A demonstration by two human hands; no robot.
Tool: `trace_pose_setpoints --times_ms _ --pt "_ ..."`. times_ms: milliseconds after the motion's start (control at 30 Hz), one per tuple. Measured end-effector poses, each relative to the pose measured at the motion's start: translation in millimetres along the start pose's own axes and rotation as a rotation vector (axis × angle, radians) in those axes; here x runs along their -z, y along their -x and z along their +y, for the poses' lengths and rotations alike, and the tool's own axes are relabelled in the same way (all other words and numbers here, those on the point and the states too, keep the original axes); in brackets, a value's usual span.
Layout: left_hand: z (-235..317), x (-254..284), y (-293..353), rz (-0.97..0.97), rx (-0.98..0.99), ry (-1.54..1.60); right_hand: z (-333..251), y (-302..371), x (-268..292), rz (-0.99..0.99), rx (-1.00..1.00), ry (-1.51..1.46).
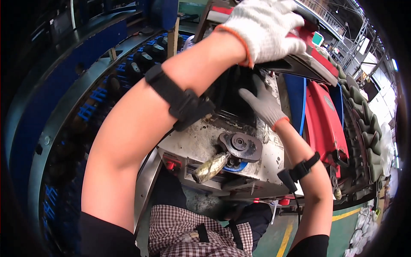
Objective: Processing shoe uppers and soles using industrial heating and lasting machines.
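My left hand (269, 34), in a white knitted glove with an orange cuff, is raised over the tilted red-and-white lid (323, 68) of a machine. Its fingers are spread across the lid's edge; whether they touch it everywhere cannot be made out. Below it, my right hand (263, 103), gloved alike, reaches into the dark opening under the lid with fingers stretched and thumb apart. Black material (233, 92) lies beside its fingers, its kind hidden in shadow. Nearer me, a dark metal crank (239, 145) with a worn, wrapped handle (210, 168) is mounted on the scuffed white machine top (188, 143).
On the left, a blue-framed rack (85, 55) holds several dark pieces among blue pegs. A red machine cover (323, 115) stands at the right, beside a row of dark green shapes (364, 124). A red button (172, 165) protrudes from the machine's front. Yellow lines (286, 240) mark the green floor.
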State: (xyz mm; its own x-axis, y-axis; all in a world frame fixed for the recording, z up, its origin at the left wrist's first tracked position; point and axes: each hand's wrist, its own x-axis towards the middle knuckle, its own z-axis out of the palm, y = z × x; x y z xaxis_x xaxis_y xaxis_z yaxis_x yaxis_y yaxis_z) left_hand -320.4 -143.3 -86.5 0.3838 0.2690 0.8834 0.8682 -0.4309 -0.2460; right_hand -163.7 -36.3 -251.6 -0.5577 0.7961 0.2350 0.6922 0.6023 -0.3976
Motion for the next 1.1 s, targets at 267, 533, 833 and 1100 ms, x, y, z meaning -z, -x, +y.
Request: trace_pose_setpoints --times_ms 267,533,833,1100 --pt "39 21 133 0.090 0.285 0.336 40 -42 -20 -0.036 0.067 0.155" --pt "67 68 241 0.461 1.258 1.322 -8 62 60 -0.417 -0.149 -1.518" --pt "99 94 249 1.100 1.470 1.809 -155 125 3 -0.348 0.228 -0.734" --pt "-34 130 358 0.849 1.880 0.411 -23 187 14 0.352 0.166 -0.269"
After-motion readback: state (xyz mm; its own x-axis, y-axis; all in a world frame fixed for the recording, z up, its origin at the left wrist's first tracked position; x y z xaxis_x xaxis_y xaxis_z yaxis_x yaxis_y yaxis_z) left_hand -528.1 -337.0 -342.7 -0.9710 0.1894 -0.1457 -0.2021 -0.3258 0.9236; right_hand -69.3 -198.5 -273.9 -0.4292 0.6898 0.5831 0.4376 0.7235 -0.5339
